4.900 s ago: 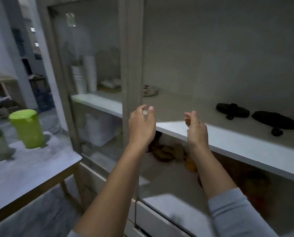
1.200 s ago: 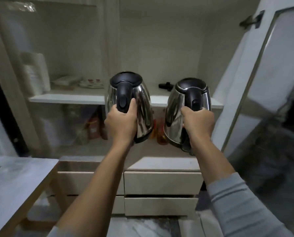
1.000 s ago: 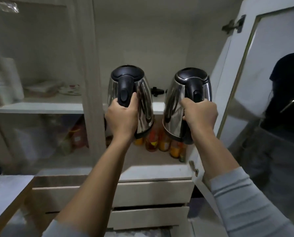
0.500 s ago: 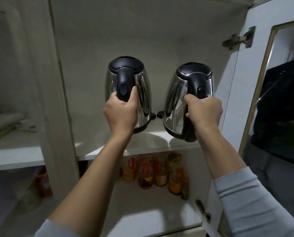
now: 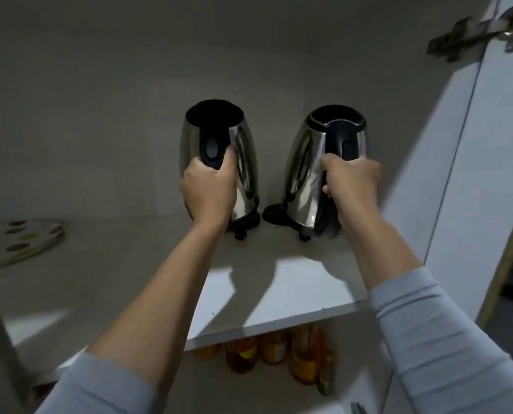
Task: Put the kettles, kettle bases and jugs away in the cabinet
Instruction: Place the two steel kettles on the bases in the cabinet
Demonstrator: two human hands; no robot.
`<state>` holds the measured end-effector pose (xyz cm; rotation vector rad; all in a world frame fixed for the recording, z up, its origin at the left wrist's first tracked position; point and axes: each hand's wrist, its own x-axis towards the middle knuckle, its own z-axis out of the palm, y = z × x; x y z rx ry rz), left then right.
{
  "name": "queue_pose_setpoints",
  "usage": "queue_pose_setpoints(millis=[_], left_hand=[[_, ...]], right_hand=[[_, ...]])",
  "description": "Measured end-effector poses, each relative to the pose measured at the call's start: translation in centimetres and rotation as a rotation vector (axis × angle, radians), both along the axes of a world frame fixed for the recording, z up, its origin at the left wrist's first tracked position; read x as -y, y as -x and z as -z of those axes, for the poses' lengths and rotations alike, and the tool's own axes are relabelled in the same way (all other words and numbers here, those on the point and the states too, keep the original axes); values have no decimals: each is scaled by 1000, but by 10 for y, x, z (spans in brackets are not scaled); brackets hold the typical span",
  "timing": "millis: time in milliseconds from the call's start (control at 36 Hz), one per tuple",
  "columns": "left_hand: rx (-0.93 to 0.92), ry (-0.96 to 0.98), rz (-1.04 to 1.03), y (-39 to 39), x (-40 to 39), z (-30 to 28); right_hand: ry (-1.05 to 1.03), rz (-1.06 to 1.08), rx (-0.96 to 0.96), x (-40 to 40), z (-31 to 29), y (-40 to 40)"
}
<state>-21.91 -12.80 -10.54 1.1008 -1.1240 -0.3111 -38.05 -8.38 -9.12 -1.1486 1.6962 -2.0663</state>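
Two steel kettles with black lids and handles are on the white cabinet shelf (image 5: pixel 135 282). My left hand (image 5: pixel 209 189) grips the handle of the left kettle (image 5: pixel 243 162), which sits on a black kettle base (image 5: pixel 247 224). My right hand (image 5: pixel 352 182) grips the handle of the right kettle (image 5: pixel 306 180), tilted over the second black base (image 5: pixel 274 215). Whether that kettle is seated on its base is unclear.
A plate with coloured dots (image 5: pixel 16 237) lies on the shelf at the left. Several bottles and jars (image 5: pixel 276 351) stand on the shelf below. The open cabinet door (image 5: pixel 470 162) with its hinge (image 5: pixel 473 31) is at the right.
Both hands have carried the kettles forward and down into the cabinet onto the black bases on the shelf. The view has moved closer to the shelf.
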Motion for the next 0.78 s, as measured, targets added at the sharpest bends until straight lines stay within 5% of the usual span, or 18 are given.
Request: queue_pose_setpoints(millis=[417, 778], left_hand=[[64, -95, -96, 59, 142, -1], [72, -143, -42, 75, 202, 10]], right_hand=[[-106, -195, 18, 172, 14, 74], [-226, -296, -50, 238, 21, 95]])
